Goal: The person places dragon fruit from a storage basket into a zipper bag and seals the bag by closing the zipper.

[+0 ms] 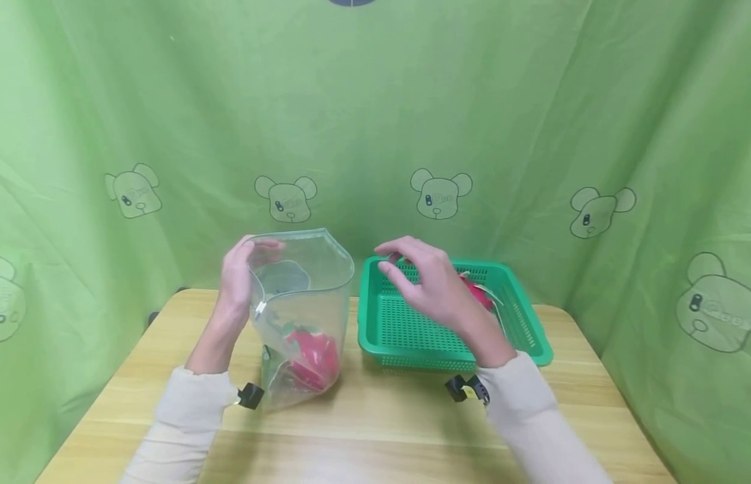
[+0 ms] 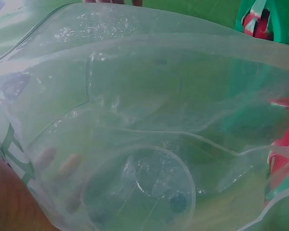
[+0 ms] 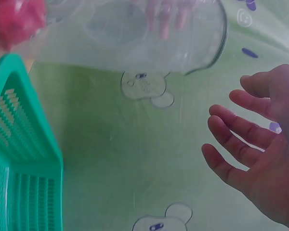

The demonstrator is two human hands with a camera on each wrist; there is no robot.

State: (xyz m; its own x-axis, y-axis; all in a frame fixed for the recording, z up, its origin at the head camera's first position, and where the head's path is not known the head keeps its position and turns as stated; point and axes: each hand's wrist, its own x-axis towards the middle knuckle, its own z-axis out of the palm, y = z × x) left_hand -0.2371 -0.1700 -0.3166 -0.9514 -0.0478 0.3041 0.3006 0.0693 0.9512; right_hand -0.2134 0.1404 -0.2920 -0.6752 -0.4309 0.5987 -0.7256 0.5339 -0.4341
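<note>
A clear plastic bag (image 1: 302, 306) with a zip edge stands upright on the table, its mouth gaping. Inside it, low down, lies a glossy red item (image 1: 314, 356) with some green at its top. My left hand (image 1: 234, 275) holds the bag at its left side by the rim; its fingers (image 2: 70, 166) show through the plastic. To the right, my right hand (image 1: 432, 282) hovers above the green basket with fingers spread and slightly bent, nothing in them. In the right wrist view, that hand (image 3: 260, 139) is apart from the bag.
The green perforated basket (image 1: 375, 343) sits right of the bag. At its back right lies another red item (image 1: 477, 294) with pale strings, partly hidden by my right forearm. A green curtain (image 1: 363, 134) with bear drawings surrounds the wooden table (image 1: 375, 444).
</note>
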